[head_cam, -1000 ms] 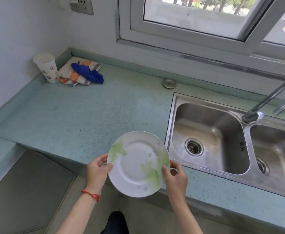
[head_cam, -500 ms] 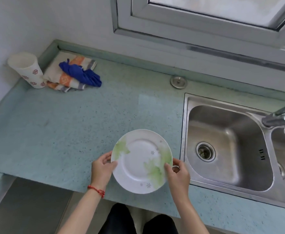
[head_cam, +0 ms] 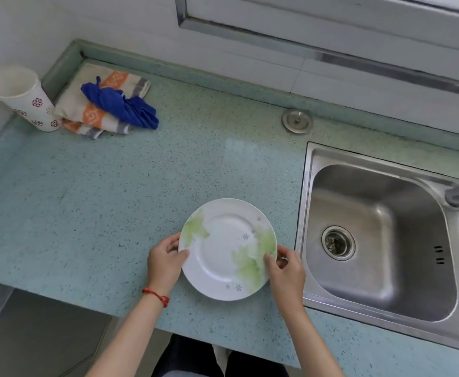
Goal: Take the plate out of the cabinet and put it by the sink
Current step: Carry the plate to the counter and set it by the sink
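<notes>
A: Plate (head_cam: 227, 248) sits low over the surface (head_cam: 114, 202), just left of the sink (head_cam: 380, 240). Cannot tell whether its base touches down or hangs slightly clear. Left hand (head_cam: 164, 263) pinches the left rim, thumb on top. Right hand (head_cam: 286, 268) pinches the right rim the same way, fingers tucked under.

B: Both grips closed on the plate, then. Risks?

A: First, the near edge. The plate lies toward the front of the surface, with open floor below. If one grip lets go before the base is flat, the plate could tip and slide toward the person.

B: And the sink side?

A: Right rim is near the steel lip. A nudge rightward on release could knock glazed china against metal, or leave it overhanging the basin. Fingers under the rim could also drag it on withdrawal.

B: Anything else in the way?

A: No. Patterned cup (head_cam: 19, 96), folded towel (head_cam: 97, 104), blue cloth (head_cam: 122, 107) and the sink stopper (head_cam: 296, 121) all lie well apart at the back.
</notes>
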Motion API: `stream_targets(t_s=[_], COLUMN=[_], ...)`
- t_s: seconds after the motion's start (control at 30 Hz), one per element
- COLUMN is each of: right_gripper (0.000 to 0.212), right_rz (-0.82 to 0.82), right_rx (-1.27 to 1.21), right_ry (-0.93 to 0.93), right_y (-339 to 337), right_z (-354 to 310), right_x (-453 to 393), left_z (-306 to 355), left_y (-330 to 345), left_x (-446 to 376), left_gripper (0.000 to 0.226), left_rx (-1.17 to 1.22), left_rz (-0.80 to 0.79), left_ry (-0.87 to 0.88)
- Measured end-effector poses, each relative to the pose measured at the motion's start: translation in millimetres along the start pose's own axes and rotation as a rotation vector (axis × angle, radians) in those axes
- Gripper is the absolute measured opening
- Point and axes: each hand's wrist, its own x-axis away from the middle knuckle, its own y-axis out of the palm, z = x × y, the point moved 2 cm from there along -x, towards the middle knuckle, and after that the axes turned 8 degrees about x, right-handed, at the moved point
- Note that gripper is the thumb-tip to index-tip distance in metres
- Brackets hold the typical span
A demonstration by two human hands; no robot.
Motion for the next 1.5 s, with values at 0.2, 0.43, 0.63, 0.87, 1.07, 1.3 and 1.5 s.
stream_targets(t_s=[0.2, 0.43, 0.63, 0.87, 1.07, 1.3, 1.5], right_gripper=[0.015, 0.013, 0.019, 0.021, 0.025, 0.022, 0.022], right_rz=[0.014, 0.009, 0.004, 0.012, 0.042, 0.042, 0.043], right_rx=[0.068, 0.166, 0.195, 0.171, 0.051, 0.022, 0.021], right_ry=[-0.011, -0.026, -0.033, -0.023, 0.026, 0.008, -0.023], right_y=[2.4, 3.4, 2.4, 2.2, 0.6, 2.4, 5.4], right_z=[-0.5, -3.4, -3.3, -2.3, 3.2, 2.0, -7.4], right_x=[-4.3, -7.0, -8.7, -7.7, -9.4, -21.3, -35.3], left_z=[5.0, 8.9, 11.6, 14.9, 11.7, 14.8, 24.2], left_y=[0.7, -1.7, -1.6, -1.9, -5.6, -5.4, 1.3], left_x=[-3.0, -4.7, -7.2, -12.1, -13.0, -19.6, -33.9], left_gripper=[0.037, 0.034, 0.033, 0.029, 0.025, 0.019, 0.018], left_rx=[-0.083, -0.222, -0.317, -0.402, -0.325, -0.318, -0.314], left_rz=[-0.031, -0.015, -0.014, 0.003, 0.034, 0.029, 0.033], left_ry=[0.020, 0.068, 0.090, 0.120, 0.064, 0.064, 0.094])
